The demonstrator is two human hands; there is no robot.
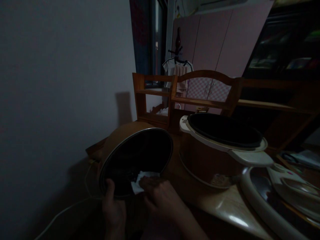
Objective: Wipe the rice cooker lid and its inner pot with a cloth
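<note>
A round pot with a dark inside and a tan outer wall lies tilted, its mouth facing me. My left hand grips its lower left rim, thumb over the edge; the other fingers are hidden beneath. Pinched in my right hand is a white tissue or thin cloth, held at the lower inside of the pot near the rim. Right of the pot stands an electric cooker body with pale handles and a dark opening. Its lid appears to lie at the right front.
A wooden desk carries these things, with a wooden shelf rack along its back. At left is a bare wall, and a white cord runs below the pot. Papers lie at far right. The room is dim.
</note>
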